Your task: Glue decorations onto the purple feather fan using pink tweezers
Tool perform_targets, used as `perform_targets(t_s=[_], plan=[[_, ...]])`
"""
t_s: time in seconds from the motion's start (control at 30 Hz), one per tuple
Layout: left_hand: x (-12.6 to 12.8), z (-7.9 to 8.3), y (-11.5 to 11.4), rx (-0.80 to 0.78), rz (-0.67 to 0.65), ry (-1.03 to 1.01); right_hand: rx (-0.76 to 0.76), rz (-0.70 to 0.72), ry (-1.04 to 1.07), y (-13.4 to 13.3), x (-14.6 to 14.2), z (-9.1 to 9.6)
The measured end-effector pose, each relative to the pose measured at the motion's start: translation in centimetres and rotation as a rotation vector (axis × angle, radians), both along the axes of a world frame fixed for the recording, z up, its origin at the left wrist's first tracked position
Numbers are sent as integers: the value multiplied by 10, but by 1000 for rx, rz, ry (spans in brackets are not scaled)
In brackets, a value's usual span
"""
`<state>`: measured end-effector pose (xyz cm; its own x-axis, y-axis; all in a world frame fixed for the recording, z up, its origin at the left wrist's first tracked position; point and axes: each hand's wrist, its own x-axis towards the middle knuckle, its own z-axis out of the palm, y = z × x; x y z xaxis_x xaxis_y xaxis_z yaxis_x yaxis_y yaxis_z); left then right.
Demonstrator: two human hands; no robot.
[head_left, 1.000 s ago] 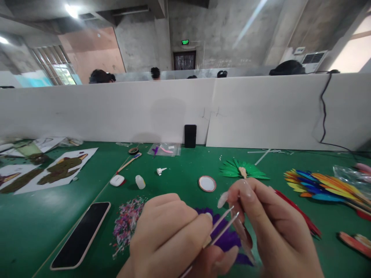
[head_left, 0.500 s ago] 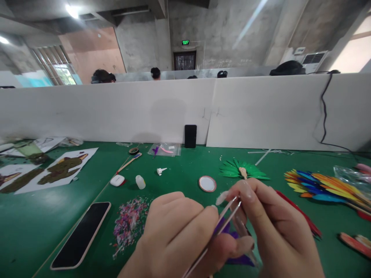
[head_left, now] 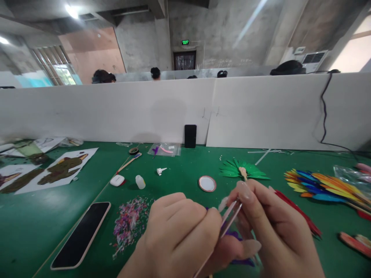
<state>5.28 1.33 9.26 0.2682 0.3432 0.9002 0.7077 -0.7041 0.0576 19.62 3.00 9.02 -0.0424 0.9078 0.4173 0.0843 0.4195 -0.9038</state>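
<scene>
My left hand [head_left: 178, 231] is closed, back of the hand up, round a pair of metal tweezers [head_left: 231, 219] that runs between its fingers and thumb. My right hand [head_left: 269, 224] has thumb and fingers pinched together at the far end of the tweezers. Whatever small piece it grips there is hidden. A purple piece [head_left: 245, 261] shows beneath and between both hands, mostly covered. Just beyond my right hand lies a green feathery fan [head_left: 232, 170] with a pale stick. A red feathery piece [head_left: 298, 210] lies to the right of that hand.
On the left are a phone [head_left: 81, 236], a pile of coloured flakes [head_left: 129, 224], a small bottle [head_left: 140, 182] and a white nozzle [head_left: 160, 171]. A round lid [head_left: 207, 183] stands ahead. Multicoloured feather pieces [head_left: 324, 187] lie right. A white partition [head_left: 116, 112] borders the back.
The left hand and tweezers have shifted slightly right, with the left thumb moving toward the right hand. The right hand stays nearly in place. Less of the purple piece shows between the hands.
</scene>
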Motion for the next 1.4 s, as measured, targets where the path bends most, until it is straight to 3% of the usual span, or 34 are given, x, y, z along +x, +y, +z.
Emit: perform_targets(t_s=[0.43,0.63,0.8,1.17,1.4], plan=[[1,-1,1,36,26,14,74,-36,-91,-1,-1,3],[0,-2,0,30,16,20,-11,11,-27,-1,0,1],[1,-3,-2,45,95,-136,-92,68,29,0,1,-4],[-2,1,-3,-75,-63,8,-81,-120,132,-5,7,-11],[-2,1,-10,-51,-91,35,-127,-62,48,-10,17,-11]])
